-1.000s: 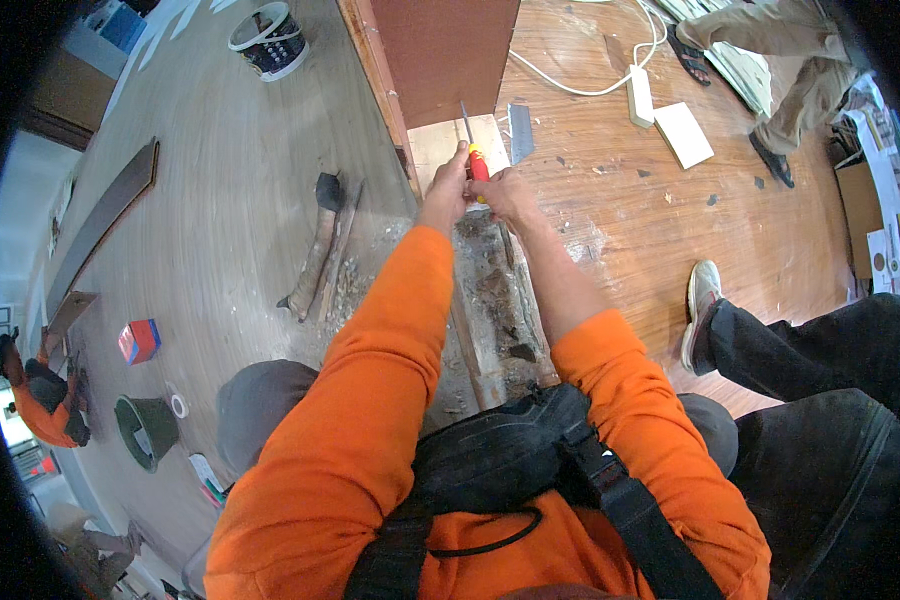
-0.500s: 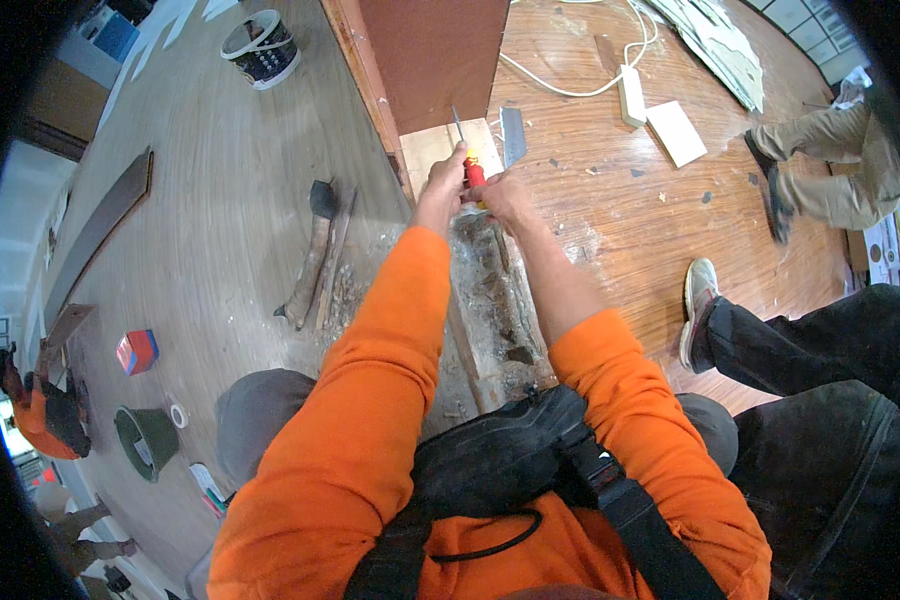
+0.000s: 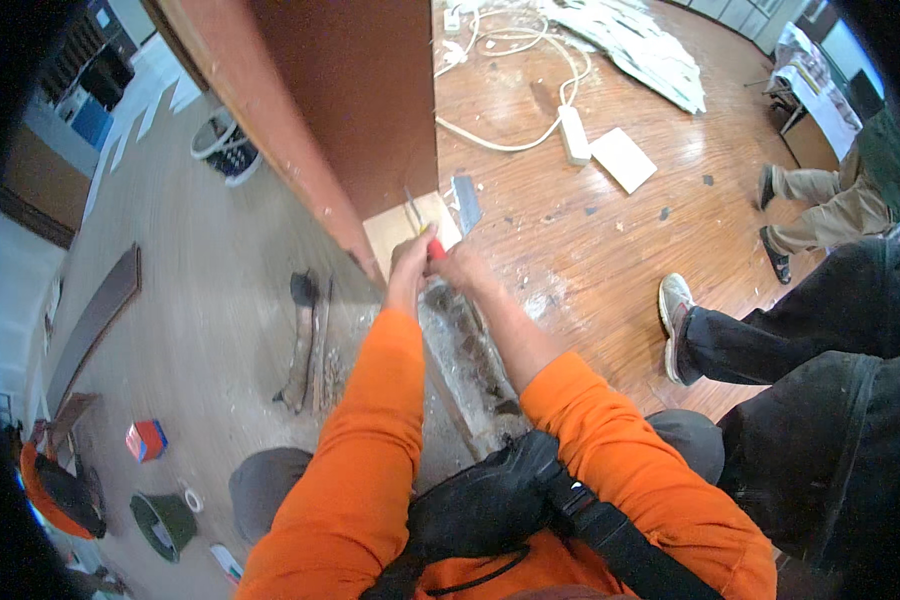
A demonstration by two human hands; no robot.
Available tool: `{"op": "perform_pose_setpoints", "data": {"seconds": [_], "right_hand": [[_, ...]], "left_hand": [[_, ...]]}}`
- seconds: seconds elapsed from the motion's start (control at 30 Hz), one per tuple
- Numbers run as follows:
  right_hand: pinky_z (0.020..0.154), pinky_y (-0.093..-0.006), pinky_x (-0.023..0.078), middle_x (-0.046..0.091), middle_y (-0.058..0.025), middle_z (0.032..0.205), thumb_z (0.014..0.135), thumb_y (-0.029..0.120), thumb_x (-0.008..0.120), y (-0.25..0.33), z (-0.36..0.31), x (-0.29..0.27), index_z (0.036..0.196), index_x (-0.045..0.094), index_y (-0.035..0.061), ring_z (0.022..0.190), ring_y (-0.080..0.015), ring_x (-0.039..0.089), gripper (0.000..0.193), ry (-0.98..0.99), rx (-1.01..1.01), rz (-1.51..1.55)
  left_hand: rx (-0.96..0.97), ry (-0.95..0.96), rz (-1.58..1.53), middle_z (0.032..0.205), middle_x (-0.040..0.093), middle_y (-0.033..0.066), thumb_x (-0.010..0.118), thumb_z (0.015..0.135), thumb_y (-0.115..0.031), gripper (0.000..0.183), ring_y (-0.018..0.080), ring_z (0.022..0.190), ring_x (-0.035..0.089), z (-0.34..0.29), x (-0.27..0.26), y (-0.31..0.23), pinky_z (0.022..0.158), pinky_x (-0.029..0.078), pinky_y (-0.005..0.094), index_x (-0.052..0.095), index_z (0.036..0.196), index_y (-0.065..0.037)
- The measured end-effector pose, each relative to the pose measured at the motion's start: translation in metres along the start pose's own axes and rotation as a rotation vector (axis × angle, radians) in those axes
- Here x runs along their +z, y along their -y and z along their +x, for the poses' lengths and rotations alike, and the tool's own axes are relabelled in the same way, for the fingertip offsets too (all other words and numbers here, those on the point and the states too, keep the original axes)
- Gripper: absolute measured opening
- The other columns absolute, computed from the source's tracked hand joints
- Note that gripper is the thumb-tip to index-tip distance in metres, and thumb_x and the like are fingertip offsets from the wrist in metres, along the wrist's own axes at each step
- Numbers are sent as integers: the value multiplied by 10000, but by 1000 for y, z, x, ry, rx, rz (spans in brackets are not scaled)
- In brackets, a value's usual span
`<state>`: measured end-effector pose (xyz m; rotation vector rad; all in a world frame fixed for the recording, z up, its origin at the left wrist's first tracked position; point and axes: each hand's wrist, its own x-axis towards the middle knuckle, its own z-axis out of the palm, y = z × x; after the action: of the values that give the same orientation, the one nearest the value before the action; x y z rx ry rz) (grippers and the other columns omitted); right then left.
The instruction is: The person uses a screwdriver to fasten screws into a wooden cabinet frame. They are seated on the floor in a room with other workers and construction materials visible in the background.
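A screwdriver with a red and yellow handle [image 3: 437, 250] is in both my hands, its thin metal shaft pointing away from me. My left hand [image 3: 408, 268] is closed around the front of the handle. Behind it, my right hand [image 3: 467, 272] is closed on the rear, though its fingertips are partly hidden. Under the shaft lies a pale wooden board [image 3: 382, 232], at the foot of a brown door frame [image 3: 320, 215]. From the board toward me runs a rough, debris-filled groove [image 3: 470, 365] in the floor. A flat grey blade-like piece [image 3: 466, 203] rests right of the board.
On the left lie a dark-headed hammer [image 3: 298, 345], a red and blue box [image 3: 146, 440] and a green bucket [image 3: 164, 524]. A white power strip [image 3: 573, 135] and cable sit far right of the frame. Another person's shoe [image 3: 676, 325] is close on my right.
The view has shifted, so the frame and floor sit lower and further left. Both hands still hold the screwdriver over the pale board. The person at far right has moved their feet.
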<state>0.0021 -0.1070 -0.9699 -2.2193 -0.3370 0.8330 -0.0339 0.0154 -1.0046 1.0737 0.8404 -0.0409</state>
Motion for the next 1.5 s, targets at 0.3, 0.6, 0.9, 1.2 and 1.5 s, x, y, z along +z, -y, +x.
{"op": "perform_pose_setpoints", "data": {"seconds": [0.3,0.6,0.9,1.2,1.5], "right_hand": [[588,-313,525,656,-99,833,812,268,655,2,-1,-25,969,635,22,654,-202,614,292,468,41,514],[615,-351,540,650,-105,886,829,344,643,6,-7,0,1074,604,12,757,-223,640,415,439,122,378],[536,-313,518,649,-121,799,795,289,678,13,-12,-4,1003,604,-2,608,-183,624,366,125,-65,190],[594,-320,542,676,-81,830,873,314,592,7,-15,-32,926,662,25,703,-172,636,302,496,187,737],[492,-342,513,660,-149,905,682,310,778,-16,13,13,980,616,-42,672,-262,638,488,-205,-135,-28]], "left_hand": [[30,181,-470,949,604,89,555,921,-409,361,201,743,606,12,-17,16,631,497,301,612,1010,-65],[110,-60,-125,931,609,75,614,901,-345,366,197,769,602,4,-15,11,700,494,324,595,1003,7],[-126,321,-249,921,644,86,469,941,-488,458,214,866,606,-4,-19,-2,740,494,371,617,1000,-59],[45,81,-146,860,652,66,543,928,-412,391,174,803,606,12,-20,7,670,479,347,647,1032,-50],[-41,16,-40,818,636,60,594,907,-378,336,165,699,594,-5,-4,-3,606,486,302,637,973,-52]]}}
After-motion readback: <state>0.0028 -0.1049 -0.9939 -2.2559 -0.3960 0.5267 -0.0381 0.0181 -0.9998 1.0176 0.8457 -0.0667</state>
